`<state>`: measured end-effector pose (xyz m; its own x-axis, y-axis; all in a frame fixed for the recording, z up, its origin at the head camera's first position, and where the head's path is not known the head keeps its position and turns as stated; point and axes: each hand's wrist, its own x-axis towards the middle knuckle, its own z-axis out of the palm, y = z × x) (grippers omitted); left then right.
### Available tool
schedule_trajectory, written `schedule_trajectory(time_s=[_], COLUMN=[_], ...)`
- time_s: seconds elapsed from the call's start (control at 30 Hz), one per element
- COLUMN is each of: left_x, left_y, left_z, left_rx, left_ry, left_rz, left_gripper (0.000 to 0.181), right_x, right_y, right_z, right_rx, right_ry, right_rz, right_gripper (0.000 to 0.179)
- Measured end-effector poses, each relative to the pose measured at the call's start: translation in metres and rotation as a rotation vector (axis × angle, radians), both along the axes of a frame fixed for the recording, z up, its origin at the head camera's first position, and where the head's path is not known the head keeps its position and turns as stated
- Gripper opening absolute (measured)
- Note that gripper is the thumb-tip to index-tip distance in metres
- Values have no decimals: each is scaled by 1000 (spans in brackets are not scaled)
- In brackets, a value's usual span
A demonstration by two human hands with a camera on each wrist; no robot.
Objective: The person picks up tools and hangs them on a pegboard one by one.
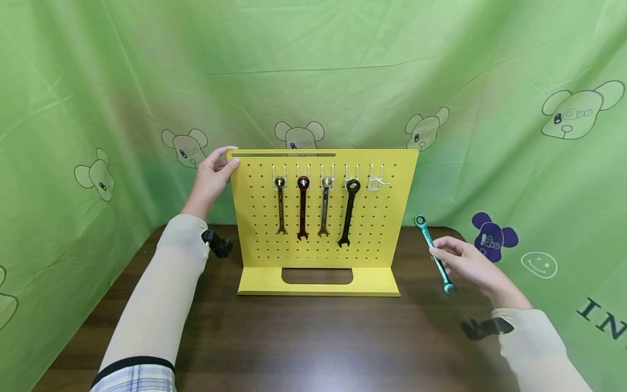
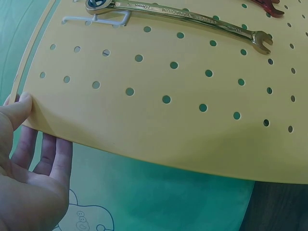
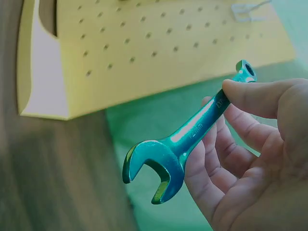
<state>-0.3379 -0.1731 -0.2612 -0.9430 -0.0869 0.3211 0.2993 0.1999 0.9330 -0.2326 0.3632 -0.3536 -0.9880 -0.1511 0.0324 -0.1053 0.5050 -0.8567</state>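
Note:
My left hand (image 1: 211, 179) grips the upper left corner of a yellow pegboard (image 1: 318, 256), thumb in front and fingers behind, as the left wrist view also shows. To the right of the board, my right hand (image 1: 465, 264) pinches a teal combination wrench (image 1: 433, 250) by its shank, ring end up and open end down. On the board's hooks hang a gold wrench (image 1: 281, 209), a dark red wrench (image 1: 302, 209), a silver wrench (image 1: 325, 209) and a black wrench (image 1: 349, 212). At the far right, a white double hook (image 1: 376, 182) bears no wrench.
The pegboard stands upright on a yellow base (image 1: 259, 280) with a cut-out, on a dark brown wooden table (image 1: 294, 337). A green curtain (image 1: 343, 71) with printed bear heads hangs behind and at both sides.

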Motion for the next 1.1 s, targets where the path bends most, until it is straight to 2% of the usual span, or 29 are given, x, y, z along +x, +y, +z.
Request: schedule_trajectory(time_s=[0.27,0.67,0.87,1.1], left_x=[0,1,1,2], left_y=[0,0,0,0], left_z=[0,0,1,1], left_rx=[1,12,6,-2], left_ry=[0,-5,-6,4], left_rz=[5,-4,0,-1], left_gripper=[41,41,41,41], right_x=[-4,-9,-12,-21], right_y=[-20,-53,-66,-74], right_z=[21,47,55,57], right_rx=[12,-11,-48,-84], right_ry=[94,152,149,110], right_rz=[44,75,91,96], right_gripper=[10,25,32,29])
